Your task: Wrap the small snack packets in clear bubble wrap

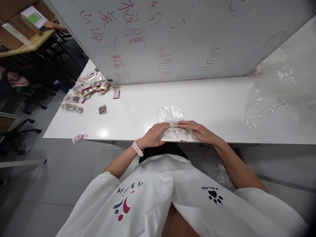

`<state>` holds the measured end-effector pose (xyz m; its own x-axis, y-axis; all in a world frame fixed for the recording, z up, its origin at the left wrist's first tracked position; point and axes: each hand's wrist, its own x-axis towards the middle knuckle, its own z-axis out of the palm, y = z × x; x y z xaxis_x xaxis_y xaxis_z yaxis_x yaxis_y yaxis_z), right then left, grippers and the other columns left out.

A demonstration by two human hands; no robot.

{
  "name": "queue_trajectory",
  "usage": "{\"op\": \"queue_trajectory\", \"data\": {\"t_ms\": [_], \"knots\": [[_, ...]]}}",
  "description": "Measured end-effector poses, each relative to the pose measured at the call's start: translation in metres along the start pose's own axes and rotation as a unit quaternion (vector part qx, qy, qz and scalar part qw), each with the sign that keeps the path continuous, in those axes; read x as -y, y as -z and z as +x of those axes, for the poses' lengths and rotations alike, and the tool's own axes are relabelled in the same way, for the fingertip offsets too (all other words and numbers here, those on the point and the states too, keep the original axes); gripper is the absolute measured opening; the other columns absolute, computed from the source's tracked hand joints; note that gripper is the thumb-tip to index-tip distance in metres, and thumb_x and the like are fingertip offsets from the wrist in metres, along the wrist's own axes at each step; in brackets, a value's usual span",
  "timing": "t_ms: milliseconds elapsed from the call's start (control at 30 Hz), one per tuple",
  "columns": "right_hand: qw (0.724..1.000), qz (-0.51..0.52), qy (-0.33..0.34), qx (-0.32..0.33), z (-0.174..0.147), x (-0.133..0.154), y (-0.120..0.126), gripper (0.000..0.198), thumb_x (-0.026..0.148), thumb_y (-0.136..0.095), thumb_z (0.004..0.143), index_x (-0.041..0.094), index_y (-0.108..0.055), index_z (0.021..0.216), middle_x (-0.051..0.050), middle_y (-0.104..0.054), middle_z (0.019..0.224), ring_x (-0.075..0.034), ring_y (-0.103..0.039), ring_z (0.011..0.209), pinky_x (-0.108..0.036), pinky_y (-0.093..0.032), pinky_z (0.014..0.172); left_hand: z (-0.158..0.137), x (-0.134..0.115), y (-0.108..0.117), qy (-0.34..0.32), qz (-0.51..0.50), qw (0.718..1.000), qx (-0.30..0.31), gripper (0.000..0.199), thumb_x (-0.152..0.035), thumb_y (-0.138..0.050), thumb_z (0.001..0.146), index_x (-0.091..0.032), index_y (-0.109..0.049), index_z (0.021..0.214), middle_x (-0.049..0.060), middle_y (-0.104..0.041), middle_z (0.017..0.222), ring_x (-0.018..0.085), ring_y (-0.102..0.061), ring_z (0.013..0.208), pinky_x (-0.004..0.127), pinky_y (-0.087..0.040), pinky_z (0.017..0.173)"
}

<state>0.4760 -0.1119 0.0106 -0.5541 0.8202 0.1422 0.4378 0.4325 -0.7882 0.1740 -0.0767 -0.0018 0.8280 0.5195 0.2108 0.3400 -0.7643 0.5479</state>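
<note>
Plastic bag [170, 113] touches my half-curled left hand [153, 135] and right hand [202, 133], firm grip unclear; near the table [214, 108] edge, a careless tug could drop it.

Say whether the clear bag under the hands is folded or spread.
Spread at the far end: the bag lies flat beyond the left hand and right hand. Nearer, partly covered: cannot tell.

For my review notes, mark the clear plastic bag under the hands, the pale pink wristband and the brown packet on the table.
Clear plastic bag [170, 114]: head view, on its flat far part.
Pale pink wristband [137, 148]: head view, mid-strap.
Brown packet [102, 109]: head view, middle of its upper face.
</note>
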Motion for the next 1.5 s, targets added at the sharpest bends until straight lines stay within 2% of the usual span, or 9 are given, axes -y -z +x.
{"op": "queue_trajectory", "data": {"t_ms": [267, 400, 567, 700, 933, 1100, 1233, 1367, 1500], "knots": [[0.999, -0.031, -0.008, -0.041, 0.012, -0.008, -0.013, 0.038, 0.036, -0.045, 0.099, 0.034, -0.062, 0.133, -0.003, -0.062, 0.136, -0.026, -0.052, 0.128, -0.047, -0.045, 0.105, 0.017, -0.003, 0.013, 0.111, -0.093, 0.989, -0.015, 0.062, -0.046, -0.072, 0.083, -0.02, -0.048, 0.133, 0.014, -0.058, 0.133, 0.029, -0.057, 0.119, 0.045, -0.046, 0.1], [0.982, -0.015, -0.116, -0.145, 0.029, -0.011, -0.023, 0.035, 0.05, -0.048, 0.097, 0.027, -0.07, 0.112, -0.006, -0.069, 0.098, -0.022, -0.061, 0.086, -0.035, -0.048, 0.073, 0.033, 0.005, 0.023, 0.224, -0.183, 0.957, -0.037, 0.045, -0.055, -0.059, 0.09, -0.019, -0.055, 0.117, 0.009, -0.068, 0.103, 0.02, -0.063, 0.088, 0.032, -0.048, 0.075], [0.943, -0.037, -0.242, -0.226, 0.063, -0.015, -0.024, 0.038, 0.056, -0.048, 0.094, 0.022, -0.059, 0.08, 0.003, -0.048, 0.061, -0.015, -0.046, 0.06, -0.029, -0.033, 0.059, 0.066, 0.029, 0.027, 0.321, -0.168, 0.924, -0.125, 0.038, -0.052, -0.054, 0.093, -0.017, -0.054, 0.078, 0.001, -0.057, 0.073, 0.014, -0.05, 0.066, 0.026, -0.036, 0.061], [0.91, -0.088, -0.308, -0.264, 0.084, -0.018, -0.025, 0.031, 0.05, -0.056, 0.089, 0.023, -0.061, 0.104, -0.001, -0.063, 0.083, -0.019, -0.057, 0.074, -0.031, -0.038, 0.067, 0.086, 0.038, 0.021, 0.384, -0.039, 0.916, -0.109, 0.037, -0.044, -0.048, 0.097, -0.019, -0.053, 0.071, 0.002, -0.054, 0.066, 0.016, -0.05, 0.064, 0.029, -0.034, 0.061], [0.893, -0.189, -0.291, -0.286, 0.09, -0.023, -0.034, 0.042, 0.043, -0.054, 0.091, 0.022, -0.055, 0.127, -0.012, -0.06, 0.12, -0.029, -0.056, 0.112, -0.045, -0.041, 0.094, 0.106, 0.029, 0.017, 0.398, 0.189, 0.892, -0.097, 0.032, -0.042, -0.046, 0.1, -0.015, -0.059, 0.111, 0.016, -0.063, 0.117, 0.029, -0.056, 0.111, 0.035, -0.041, 0.085], [0.9, -0.181, -0.291, -0.268, 0.089, -0.027, -0.036, 0.041, 0.04, -0.054, 0.092, 0.02, -0.057, 0.127, -0.012, -0.061, 0.119, -0.03, -0.057, 0.114, -0.048, -0.041, 0.098, 0.119, 0.033, 0.018, 0.423, 0.108, 0.899, -0.024, 0.056, -0.064, -0.038, 0.097, -0.015, -0.064, 0.098, 0.013, -0.069, 0.09, 0.026, -0.064, 0.088, 0.033, -0.041, 0.077], [0.935, -0.105, -0.253, -0.227, 0.084, -0.03, -0.013, 0.051, 0.046, -0.059, 0.089, 0.023, -0.056, 0.134, -0.013, -0.057, 0.131, -0.029, -0.053, 0.121, -0.048, -0.041, 0.103, 0.118, 0.033, 0.017, 0.333, 0.09, 0.939, 0.001, 0.059, -0.061, -0.037, 0.099, -0.015, -0.066, 0.077, 0.011, -0.065, 0.07, 0.024, -0.062, 0.072, 0.031, -0.037, 0.068], [0.986, 0.051, -0.157, -0.006, 0.081, -0.021, 0.032, 0.059, 0.051, -0.072, 0.079, 0.028, -0.061, 0.133, -0.007, -0.06, 0.136, -0.026, -0.055, 0.12, -0.038, -0.047, 0.097, 0.118, 0.015, 0.012, 0.214, 0.118, 0.969, 0.014, 0.047, -0.05, -0.038, 0.102, -0.016, -0.068, 0.089, 0.008, -0.064, 0.069, 0.021, -0.06, 0.066, 0.029, -0.033, 0.064], [0.971, 0.133, -0.15, 0.133, 0.071, -0.01, 0.054, 0.036, 0.051, -0.072, 0.077, 0.021, -0.076, 0.097, 0.0, -0.07, 0.082, -0.017, -0.061, 0.075, -0.029, -0.047, 0.069, 0.126, -0.008, 0.005, 0.163, 0.126, 0.977, 0.045, 0.042, -0.048, -0.039, 0.102, -0.017, -0.066, 0.094, 0.008, -0.065, 0.074, 0.022, -0.061, 0.069, 0.029, -0.034, 0.064]]}}
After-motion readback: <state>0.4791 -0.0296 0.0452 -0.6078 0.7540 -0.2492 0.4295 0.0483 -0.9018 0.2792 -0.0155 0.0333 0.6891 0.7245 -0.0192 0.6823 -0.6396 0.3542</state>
